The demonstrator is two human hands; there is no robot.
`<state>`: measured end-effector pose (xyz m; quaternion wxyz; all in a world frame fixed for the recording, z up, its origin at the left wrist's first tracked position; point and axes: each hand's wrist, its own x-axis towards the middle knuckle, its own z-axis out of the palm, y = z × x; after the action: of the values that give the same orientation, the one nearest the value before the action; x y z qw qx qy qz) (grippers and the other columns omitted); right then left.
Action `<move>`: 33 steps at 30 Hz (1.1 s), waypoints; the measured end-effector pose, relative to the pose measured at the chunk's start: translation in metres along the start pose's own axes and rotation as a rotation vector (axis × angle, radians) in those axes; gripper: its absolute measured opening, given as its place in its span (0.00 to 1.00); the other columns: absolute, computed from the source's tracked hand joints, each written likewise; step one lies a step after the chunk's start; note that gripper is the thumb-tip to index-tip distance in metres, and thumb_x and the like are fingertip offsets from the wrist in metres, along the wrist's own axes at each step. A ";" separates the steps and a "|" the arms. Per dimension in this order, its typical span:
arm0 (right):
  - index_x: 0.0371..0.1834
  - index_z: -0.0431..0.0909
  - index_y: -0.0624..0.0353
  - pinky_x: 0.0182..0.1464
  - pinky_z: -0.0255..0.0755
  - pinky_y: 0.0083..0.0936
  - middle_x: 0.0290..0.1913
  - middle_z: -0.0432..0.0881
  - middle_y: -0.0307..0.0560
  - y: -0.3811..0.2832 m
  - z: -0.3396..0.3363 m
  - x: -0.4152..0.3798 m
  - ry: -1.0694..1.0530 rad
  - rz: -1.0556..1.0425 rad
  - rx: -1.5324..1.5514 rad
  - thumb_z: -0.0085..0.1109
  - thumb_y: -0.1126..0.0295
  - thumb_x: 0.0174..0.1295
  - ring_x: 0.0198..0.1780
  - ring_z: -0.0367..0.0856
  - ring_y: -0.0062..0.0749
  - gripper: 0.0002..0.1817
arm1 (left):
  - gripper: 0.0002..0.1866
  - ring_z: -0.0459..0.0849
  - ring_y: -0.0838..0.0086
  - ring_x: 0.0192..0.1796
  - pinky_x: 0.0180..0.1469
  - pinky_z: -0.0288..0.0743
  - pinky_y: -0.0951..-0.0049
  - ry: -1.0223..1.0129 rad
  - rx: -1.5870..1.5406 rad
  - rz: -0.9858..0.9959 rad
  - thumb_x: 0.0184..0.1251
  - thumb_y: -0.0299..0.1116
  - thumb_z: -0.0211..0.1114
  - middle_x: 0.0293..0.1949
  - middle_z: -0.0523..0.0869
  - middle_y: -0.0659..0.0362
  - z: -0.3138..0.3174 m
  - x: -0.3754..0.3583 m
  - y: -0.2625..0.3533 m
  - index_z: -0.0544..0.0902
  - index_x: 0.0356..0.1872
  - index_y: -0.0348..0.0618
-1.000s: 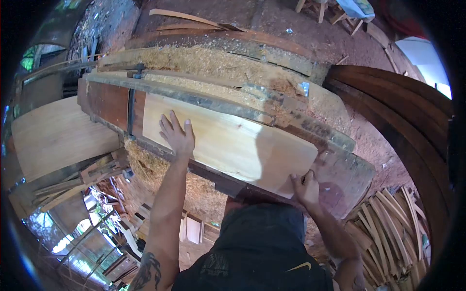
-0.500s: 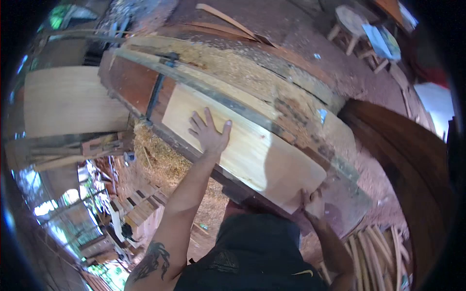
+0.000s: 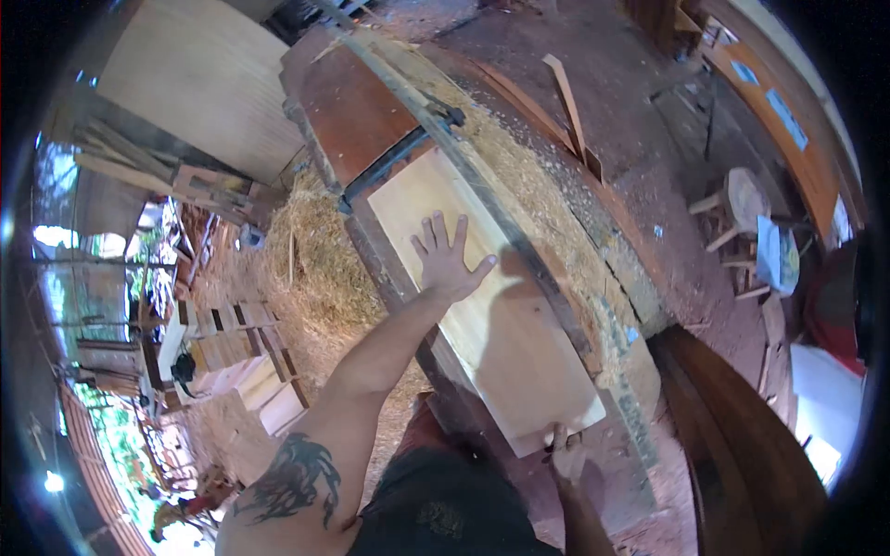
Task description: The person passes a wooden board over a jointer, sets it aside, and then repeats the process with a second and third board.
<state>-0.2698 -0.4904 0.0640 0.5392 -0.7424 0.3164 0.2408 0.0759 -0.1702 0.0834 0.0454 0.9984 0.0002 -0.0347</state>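
Observation:
A pale, flat wooden board lies lengthwise on the bed of a long machine that resembles a jointer. My left hand rests flat on the board's upper face, fingers spread. At the board's near end, my right hand has its fingers curled against the edge. Just ahead of the board's far end, a dark bar crosses the bed, with a reddish-brown surface beyond it. A long fence runs along the board's right side.
Wood shavings are heaped left of the machine. A large pale panel stands at the far left, and stacked wood pieces sit nearer. To the right are a stool and long dark planks.
The board has slid forward, its far end now closer to the dark bar. Both hands stay on it. My view has turned, so the machine now runs more steeply up the picture.

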 end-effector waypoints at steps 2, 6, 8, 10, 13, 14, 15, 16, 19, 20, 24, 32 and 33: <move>0.55 0.80 0.74 0.28 0.82 0.34 0.37 0.85 0.58 -0.035 0.005 -0.003 -0.013 0.022 0.026 0.54 0.50 0.82 0.30 0.87 0.38 0.29 | 0.58 0.35 0.28 0.86 0.79 0.27 0.18 -0.001 -0.007 -0.005 0.67 0.77 0.58 0.85 0.42 0.30 0.001 0.007 -0.008 0.51 0.88 0.49; 0.51 0.84 0.77 0.21 0.80 0.32 0.28 0.82 0.52 -0.049 0.016 0.007 -0.018 -0.006 0.020 0.52 0.41 0.81 0.21 0.83 0.33 0.38 | 0.57 0.40 0.29 0.86 0.80 0.31 0.20 0.036 -0.034 0.002 0.66 0.74 0.63 0.85 0.45 0.30 -0.010 0.020 -0.020 0.54 0.87 0.50; 0.52 0.85 0.77 0.21 0.80 0.32 0.27 0.82 0.52 -0.067 0.020 0.010 -0.058 0.028 -0.010 0.51 0.38 0.80 0.21 0.83 0.33 0.41 | 0.56 0.41 0.29 0.86 0.80 0.31 0.21 0.030 -0.070 -0.012 0.67 0.73 0.63 0.85 0.47 0.30 -0.021 0.029 -0.026 0.55 0.87 0.50; 0.51 0.85 0.76 0.24 0.79 0.32 0.28 0.83 0.50 -0.086 0.031 0.014 -0.098 -0.008 0.023 0.50 0.36 0.79 0.23 0.83 0.31 0.42 | 0.55 0.41 0.29 0.86 0.80 0.31 0.21 0.056 -0.094 -0.015 0.68 0.72 0.63 0.85 0.48 0.30 -0.023 0.040 -0.038 0.57 0.87 0.50; 0.50 0.87 0.74 0.29 0.75 0.31 0.28 0.83 0.44 -0.088 0.045 0.036 -0.098 -0.039 -0.054 0.49 0.35 0.80 0.27 0.80 0.26 0.42 | 0.54 0.41 0.31 0.86 0.81 0.31 0.22 0.121 -0.106 -0.013 0.69 0.73 0.61 0.85 0.49 0.32 -0.018 0.059 -0.057 0.57 0.87 0.51; 0.49 0.87 0.73 0.29 0.74 0.31 0.28 0.82 0.42 -0.075 0.045 0.048 -0.095 -0.093 -0.064 0.50 0.36 0.80 0.27 0.79 0.25 0.41 | 0.54 0.41 0.32 0.87 0.81 0.31 0.23 0.133 -0.106 -0.020 0.69 0.74 0.60 0.85 0.49 0.33 -0.018 0.066 -0.063 0.57 0.87 0.52; 0.48 0.87 0.72 0.29 0.73 0.31 0.28 0.82 0.41 -0.084 0.051 0.051 -0.091 -0.146 -0.070 0.50 0.37 0.80 0.27 0.77 0.25 0.40 | 0.54 0.40 0.33 0.87 0.82 0.31 0.23 0.145 -0.105 -0.024 0.69 0.75 0.59 0.86 0.49 0.34 -0.018 0.073 -0.068 0.57 0.87 0.52; 0.46 0.87 0.72 0.29 0.71 0.32 0.28 0.81 0.40 -0.093 0.057 0.052 -0.086 -0.197 -0.075 0.51 0.37 0.81 0.27 0.76 0.24 0.39 | 0.54 0.40 0.34 0.87 0.82 0.32 0.24 0.098 -0.047 -0.016 0.69 0.76 0.59 0.86 0.48 0.35 -0.019 0.080 -0.073 0.57 0.87 0.53; 0.44 0.86 0.68 0.31 0.69 0.27 0.29 0.79 0.36 -0.098 0.066 0.060 -0.121 -0.057 0.035 0.55 0.43 0.81 0.28 0.74 0.22 0.32 | 0.55 0.39 0.37 0.88 0.83 0.32 0.25 0.027 0.021 -0.016 0.68 0.78 0.56 0.87 0.47 0.37 -0.019 0.093 -0.085 0.57 0.87 0.55; 0.44 0.85 0.67 0.31 0.68 0.26 0.29 0.79 0.36 -0.106 0.066 0.060 -0.161 0.002 0.064 0.56 0.43 0.81 0.28 0.74 0.21 0.31 | 0.55 0.39 0.37 0.88 0.83 0.32 0.26 0.061 -0.029 -0.038 0.68 0.79 0.56 0.87 0.46 0.38 -0.019 0.097 -0.086 0.56 0.87 0.56; 0.42 0.83 0.66 0.30 0.68 0.25 0.29 0.80 0.38 -0.137 0.076 0.057 -0.157 0.005 0.130 0.55 0.45 0.81 0.27 0.74 0.21 0.29 | 0.55 0.39 0.38 0.88 0.83 0.31 0.26 0.069 -0.069 -0.062 0.68 0.80 0.54 0.87 0.45 0.39 -0.022 0.109 -0.096 0.56 0.88 0.58; 0.47 0.79 0.65 0.43 0.76 0.21 0.37 0.81 0.40 -0.142 0.073 0.062 -0.145 -0.614 -0.137 0.62 0.56 0.79 0.37 0.78 0.24 0.19 | 0.58 0.38 0.41 0.89 0.83 0.29 0.26 0.043 -0.073 -0.082 0.66 0.82 0.51 0.88 0.44 0.40 -0.024 0.127 -0.112 0.54 0.88 0.56; 0.48 0.79 0.66 0.46 0.77 0.28 0.39 0.82 0.45 -0.149 0.073 0.057 -0.157 -0.650 -0.151 0.63 0.62 0.75 0.41 0.80 0.30 0.15 | 0.58 0.38 0.41 0.89 0.83 0.29 0.26 0.034 -0.071 -0.085 0.65 0.82 0.51 0.88 0.45 0.40 -0.025 0.128 -0.114 0.54 0.88 0.56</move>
<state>-0.1237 -0.4003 0.0984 0.5541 -0.8213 0.0022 0.1357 0.2051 -0.0550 0.0889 0.0793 0.9957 0.0444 -0.0195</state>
